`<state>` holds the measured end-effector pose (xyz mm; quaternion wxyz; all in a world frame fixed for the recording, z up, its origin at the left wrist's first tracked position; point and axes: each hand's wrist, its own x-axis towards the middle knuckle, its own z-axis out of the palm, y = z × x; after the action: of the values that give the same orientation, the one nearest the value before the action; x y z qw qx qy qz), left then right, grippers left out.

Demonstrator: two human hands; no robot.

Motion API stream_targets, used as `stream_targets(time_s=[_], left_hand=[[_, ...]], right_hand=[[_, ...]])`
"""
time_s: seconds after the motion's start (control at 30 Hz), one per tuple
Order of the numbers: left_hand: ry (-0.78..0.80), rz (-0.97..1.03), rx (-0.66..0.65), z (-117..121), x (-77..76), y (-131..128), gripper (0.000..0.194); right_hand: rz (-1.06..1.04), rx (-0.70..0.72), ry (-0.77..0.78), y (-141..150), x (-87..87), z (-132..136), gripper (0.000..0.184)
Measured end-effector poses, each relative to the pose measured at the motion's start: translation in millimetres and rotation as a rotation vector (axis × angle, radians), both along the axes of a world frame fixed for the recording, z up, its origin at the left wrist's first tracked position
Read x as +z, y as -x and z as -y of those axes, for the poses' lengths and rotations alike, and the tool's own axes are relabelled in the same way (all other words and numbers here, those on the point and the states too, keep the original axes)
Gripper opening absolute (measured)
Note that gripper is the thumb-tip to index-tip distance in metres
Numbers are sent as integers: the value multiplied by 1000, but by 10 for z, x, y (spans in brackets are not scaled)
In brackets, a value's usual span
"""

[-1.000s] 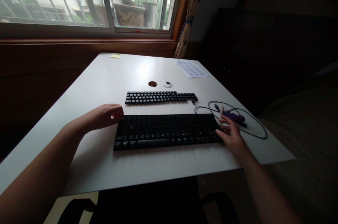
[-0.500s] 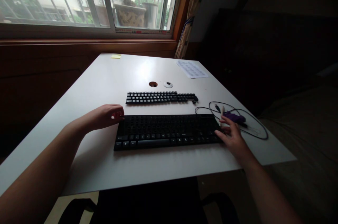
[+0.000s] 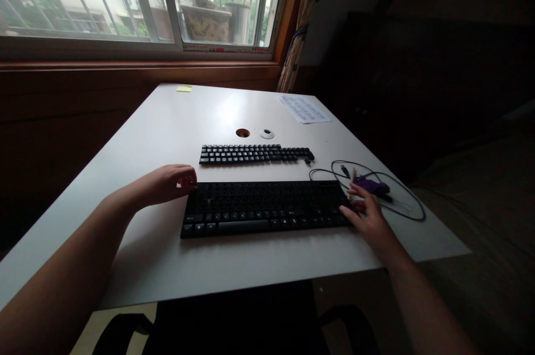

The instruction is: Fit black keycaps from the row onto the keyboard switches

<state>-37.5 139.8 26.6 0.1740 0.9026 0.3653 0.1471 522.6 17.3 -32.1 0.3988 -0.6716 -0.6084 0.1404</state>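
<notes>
A black keyboard (image 3: 246, 225) lies flat on the white desk, its bottom rows still carrying keycaps while the rows above show bare sockets. At its upper left corner, my left hand (image 3: 171, 181) is closed, thumb and curled fingers pinching the edge. My right hand (image 3: 368, 215) rests round the right end, thumb over the top and fingers bent along the side. A pale thin stick (image 3: 351, 176) stands out just beyond those fingers; whether they touch it I cannot tell. Loose black keycaps (image 3: 242, 154) sit in tidy rows behind the keyboard.
A black cable (image 3: 420, 215) loops on the right round a purple item (image 3: 371, 184). Further back are a round desk hole (image 3: 243, 133), a white ring cover (image 3: 266, 134), printed paper (image 3: 305, 110) and a yellow note (image 3: 184, 88). A dark chair (image 3: 234, 321) stands at the front edge.
</notes>
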Motion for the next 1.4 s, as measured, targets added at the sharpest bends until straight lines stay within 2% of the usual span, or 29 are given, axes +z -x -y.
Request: stream_targets(time_s=[0.1,0.27,0.4,0.77,0.9,1.03,1.4], left_hand=[[11,-12,7,-6,-10,5,17],[4,-9,-3,-4,-3,6,17],[-4,-9,-8,1,1,6,17],[-36,3,-17,6,-7,6,17],[-26,10,-15,3,-6,6,15],[-15,30,-14,-2,-13,9,14],[-31,7,-29,-8,-20,17,16]], right_hand=[[-8,-10,9,-2,3,3,62],[5,0,-3,-11,-3,2,69],[-11,1,-1,-20,-12,2,63],[7,4,-12,-22,-20,-3,67],[0,5,-11,-21,-13,-2,61],[-4,14,-1,-24,-9,3,65],[-2,13,-6,-6,11,11,60]])
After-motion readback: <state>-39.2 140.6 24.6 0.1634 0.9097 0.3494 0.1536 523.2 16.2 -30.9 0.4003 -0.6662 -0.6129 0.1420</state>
